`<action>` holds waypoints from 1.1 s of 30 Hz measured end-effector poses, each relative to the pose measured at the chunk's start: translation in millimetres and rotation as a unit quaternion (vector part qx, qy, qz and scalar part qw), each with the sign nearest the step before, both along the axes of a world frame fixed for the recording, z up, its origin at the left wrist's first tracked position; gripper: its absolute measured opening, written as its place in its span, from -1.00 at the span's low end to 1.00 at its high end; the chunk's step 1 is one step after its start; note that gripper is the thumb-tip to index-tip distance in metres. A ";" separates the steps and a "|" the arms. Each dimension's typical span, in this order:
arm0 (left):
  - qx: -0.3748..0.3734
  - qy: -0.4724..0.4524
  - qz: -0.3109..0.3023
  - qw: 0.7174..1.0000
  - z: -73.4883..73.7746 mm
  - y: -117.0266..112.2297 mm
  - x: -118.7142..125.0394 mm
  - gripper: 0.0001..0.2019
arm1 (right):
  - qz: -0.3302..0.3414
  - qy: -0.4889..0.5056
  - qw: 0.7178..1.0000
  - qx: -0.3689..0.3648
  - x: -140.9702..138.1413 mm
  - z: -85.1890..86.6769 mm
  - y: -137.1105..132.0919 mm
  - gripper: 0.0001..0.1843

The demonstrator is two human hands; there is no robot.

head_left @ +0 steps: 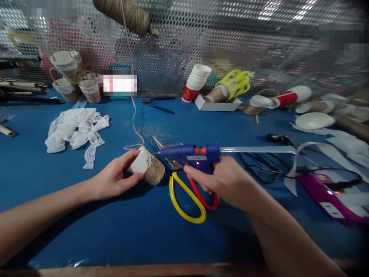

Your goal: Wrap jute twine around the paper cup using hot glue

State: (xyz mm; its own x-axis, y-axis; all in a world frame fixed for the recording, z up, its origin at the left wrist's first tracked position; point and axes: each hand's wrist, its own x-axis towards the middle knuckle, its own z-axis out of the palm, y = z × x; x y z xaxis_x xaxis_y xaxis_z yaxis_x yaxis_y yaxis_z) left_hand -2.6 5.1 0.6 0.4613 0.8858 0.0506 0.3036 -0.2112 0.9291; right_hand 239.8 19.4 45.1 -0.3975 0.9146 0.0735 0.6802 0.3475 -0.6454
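**Gluing twine onto a paper cup**

Seen from the head camera, the person works over a blue surface (115,231). The left hand (115,179) is curled round a paper cup (145,165) lying on its side near the middle of the surface, thumb under and fingers over its white part. The cup's lower band is wrapped in brown twine. A strand of twine (133,115) runs up from the cup to a spool (127,15) hanging in front of the perforated metal screen (201,38).

The right hand (227,181) is closed round the grip of a blue glue gun (191,155), its nozzle just beside the cup's wrapped band and a red light glowing on its body. A clear glue stick (256,150) juts from the back of the gun. Scissors (187,196) with yellow and red handles lie on the surface under the gun, touching or nearly touching the cup.

Farther left lies a heap of white lace scraps (75,130). Wrapped cups with handles (72,77) stand by the screen, and a stack of paper cups (197,80) leans farther right.
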 end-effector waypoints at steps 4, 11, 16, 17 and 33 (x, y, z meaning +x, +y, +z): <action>0.016 0.012 -0.006 1.000 -2.0 1.3 -1.4 -0.67 | -0.014 0.050 0.991 -0.127 -0.9 4.2 6.4 -0.58; 0.036 0.029 -0.002 0.999 -6.4 2.6 -2.8 -0.68 | -0.217 0.063 0.970 -0.089 11.9 -20.4 44.5 -0.72; 0.051 0.031 -0.004 0.998 -5.9 3.0 -2.5 -0.66 | -0.233 0.017 0.967 -0.099 12.0 -36.2 65.4 -0.66; 0.054 0.033 -0.007 0.998 -5.6 2.9 -2.6 -0.67 | -0.233 0.010 0.968 -0.095 11.7 -37.4 67.7 -0.64; 0.170 0.120 -0.034 0.978 1.5 -3.0 -0.8 -0.73 | 0.130 0.033 0.987 -0.091 -66.5 2.5 33.8 -0.49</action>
State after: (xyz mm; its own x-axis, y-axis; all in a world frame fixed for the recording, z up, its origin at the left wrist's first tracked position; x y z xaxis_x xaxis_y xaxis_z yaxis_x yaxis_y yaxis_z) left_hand -3.4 2.1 2.1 0.5539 0.8029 0.2201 0.4776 -0.5231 0.7059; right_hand 173.2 53.2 47.6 -0.6210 0.7823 -0.0490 0.5377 0.3796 -0.7529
